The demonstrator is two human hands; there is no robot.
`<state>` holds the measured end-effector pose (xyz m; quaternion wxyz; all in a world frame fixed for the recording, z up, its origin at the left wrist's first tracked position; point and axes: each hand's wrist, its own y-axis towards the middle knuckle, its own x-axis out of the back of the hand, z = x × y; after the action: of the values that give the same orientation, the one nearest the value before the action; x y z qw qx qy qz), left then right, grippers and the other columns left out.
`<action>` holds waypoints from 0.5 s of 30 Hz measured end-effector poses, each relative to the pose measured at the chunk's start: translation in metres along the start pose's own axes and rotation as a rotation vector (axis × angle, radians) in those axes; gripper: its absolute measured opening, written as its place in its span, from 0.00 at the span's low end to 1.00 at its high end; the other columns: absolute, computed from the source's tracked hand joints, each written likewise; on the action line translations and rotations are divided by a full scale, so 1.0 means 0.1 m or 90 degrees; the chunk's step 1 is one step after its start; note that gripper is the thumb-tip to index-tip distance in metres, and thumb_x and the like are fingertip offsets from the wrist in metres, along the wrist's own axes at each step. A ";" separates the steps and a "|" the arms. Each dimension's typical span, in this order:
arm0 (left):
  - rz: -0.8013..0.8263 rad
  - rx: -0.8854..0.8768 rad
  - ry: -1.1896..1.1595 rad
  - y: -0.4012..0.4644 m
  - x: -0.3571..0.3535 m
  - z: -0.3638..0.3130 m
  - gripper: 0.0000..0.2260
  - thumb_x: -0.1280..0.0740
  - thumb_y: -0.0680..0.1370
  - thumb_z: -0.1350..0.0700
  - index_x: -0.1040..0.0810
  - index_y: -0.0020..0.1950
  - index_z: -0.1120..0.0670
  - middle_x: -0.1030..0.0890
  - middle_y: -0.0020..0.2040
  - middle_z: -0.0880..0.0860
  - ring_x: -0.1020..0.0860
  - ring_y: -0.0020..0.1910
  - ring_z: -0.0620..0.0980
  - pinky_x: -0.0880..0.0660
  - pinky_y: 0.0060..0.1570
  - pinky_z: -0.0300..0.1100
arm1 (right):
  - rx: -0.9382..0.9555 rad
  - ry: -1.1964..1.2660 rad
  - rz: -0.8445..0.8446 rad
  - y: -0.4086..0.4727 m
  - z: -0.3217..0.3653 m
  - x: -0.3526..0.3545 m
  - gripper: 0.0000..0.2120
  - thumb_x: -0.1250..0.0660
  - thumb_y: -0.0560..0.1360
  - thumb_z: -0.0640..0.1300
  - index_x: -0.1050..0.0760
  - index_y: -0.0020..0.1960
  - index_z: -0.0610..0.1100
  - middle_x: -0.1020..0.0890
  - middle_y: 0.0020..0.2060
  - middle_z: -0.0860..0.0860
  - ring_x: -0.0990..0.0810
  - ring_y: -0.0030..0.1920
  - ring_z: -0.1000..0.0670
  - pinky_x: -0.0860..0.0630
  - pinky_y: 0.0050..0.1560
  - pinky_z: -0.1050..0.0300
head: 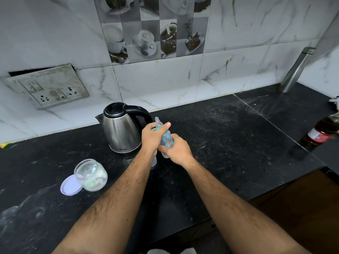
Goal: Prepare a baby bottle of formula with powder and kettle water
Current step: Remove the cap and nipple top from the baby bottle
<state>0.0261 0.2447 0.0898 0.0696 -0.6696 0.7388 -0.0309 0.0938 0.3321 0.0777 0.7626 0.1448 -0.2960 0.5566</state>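
A clear baby bottle (166, 139) with blue prints is held tilted above the black counter (229, 143), its teat pointing up and left. My right hand (177, 150) grips the bottle's body from below. My left hand (153, 137) is closed around its blue collar and teat. A steel kettle (121, 130) with a black handle stands just left of my hands. An open clear jar (91, 175) of white powder with a scoop inside sits at the front left, its lilac lid (70, 186) lying beside it. A clear cap (154, 161) shows partly under my left wrist.
A steel flask (296, 70) stands at the back right by the wall. A dark bottle (320, 134) with a red label is at the right edge. A wall socket plate (47, 87) is at the left.
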 end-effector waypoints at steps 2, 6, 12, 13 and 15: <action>-0.002 0.002 0.013 0.03 0.02 -0.01 0.16 0.22 0.72 0.52 0.22 0.53 0.58 0.19 0.42 0.51 0.19 0.38 0.45 0.22 0.35 0.35 | 0.027 -0.021 0.011 -0.01 0.00 0.03 0.21 0.26 0.70 0.54 0.26 0.58 0.48 0.18 0.49 0.52 0.19 0.49 0.48 0.22 0.53 0.47; 0.066 0.069 -0.015 0.07 0.07 -0.01 0.32 0.24 0.72 0.46 0.27 0.69 0.61 0.19 0.53 0.55 0.18 0.45 0.46 0.23 0.39 0.36 | 0.052 -0.043 0.000 -0.04 0.01 0.03 0.22 0.26 0.70 0.54 0.27 0.60 0.48 0.18 0.49 0.53 0.19 0.49 0.49 0.22 0.53 0.48; 0.263 0.114 -0.070 0.07 0.22 -0.07 0.06 0.34 0.81 0.53 0.24 0.54 0.55 0.19 0.52 0.54 0.22 0.50 0.50 0.28 0.61 0.50 | 0.020 0.002 -0.004 0.02 -0.05 0.09 0.20 0.26 0.70 0.54 0.25 0.57 0.48 0.19 0.48 0.54 0.20 0.50 0.50 0.23 0.51 0.53; 0.269 0.111 -0.054 0.08 0.26 -0.05 0.06 0.35 0.81 0.56 0.23 0.56 0.55 0.19 0.51 0.53 0.21 0.50 0.50 0.30 0.62 0.50 | 0.014 0.016 -0.006 0.03 -0.05 0.11 0.19 0.25 0.70 0.54 0.25 0.56 0.48 0.20 0.47 0.54 0.20 0.49 0.51 0.24 0.49 0.54; 0.248 0.099 -0.023 0.09 0.32 -0.02 0.14 0.34 0.79 0.60 0.25 0.65 0.57 0.17 0.54 0.52 0.21 0.53 0.49 0.33 0.65 0.50 | 0.004 0.036 -0.001 0.04 -0.06 0.14 0.19 0.24 0.70 0.53 0.25 0.56 0.48 0.20 0.46 0.55 0.20 0.48 0.51 0.25 0.48 0.56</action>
<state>0.0139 0.2139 0.0884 0.1387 -0.5071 0.8484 -0.0619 0.0943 0.3473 0.0807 0.7706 0.1318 -0.2723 0.5609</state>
